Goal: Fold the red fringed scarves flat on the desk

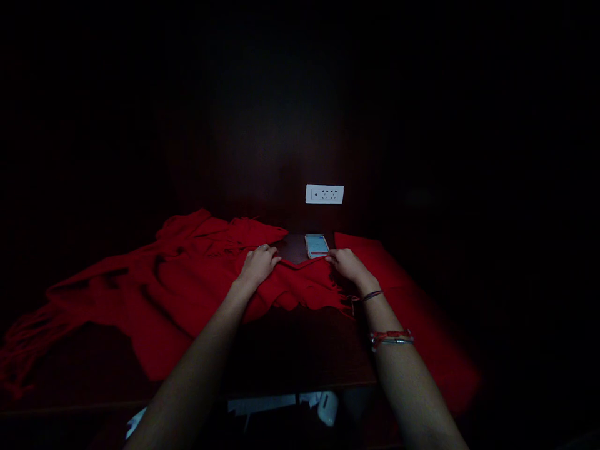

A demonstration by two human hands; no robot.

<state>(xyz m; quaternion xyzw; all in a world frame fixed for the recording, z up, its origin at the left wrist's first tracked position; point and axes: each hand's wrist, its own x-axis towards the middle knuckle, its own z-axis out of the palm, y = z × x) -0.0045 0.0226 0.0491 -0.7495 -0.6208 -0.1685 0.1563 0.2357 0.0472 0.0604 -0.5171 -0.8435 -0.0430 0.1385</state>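
Note:
A red fringed scarf (187, 281) lies rumpled over the left and middle of a dark table, its tassels trailing at the far left. My left hand (260, 262) pinches the scarf's upper edge near the middle. Further right, my right hand (344, 262) grips the same edge close to its fringed end. Between the two hands that edge sags a little. Just beyond my right fingers lies a phone (317, 245) with a lit screen. A flat red piece (398, 281), perhaps a bag or box, rests under and beside my right forearm.
A white wall socket (324, 194) is set in the dark back panel. The table's front edge (262, 392) runs below my forearms, with pale objects (327, 407) under it. Most of the surroundings are too dark to make out.

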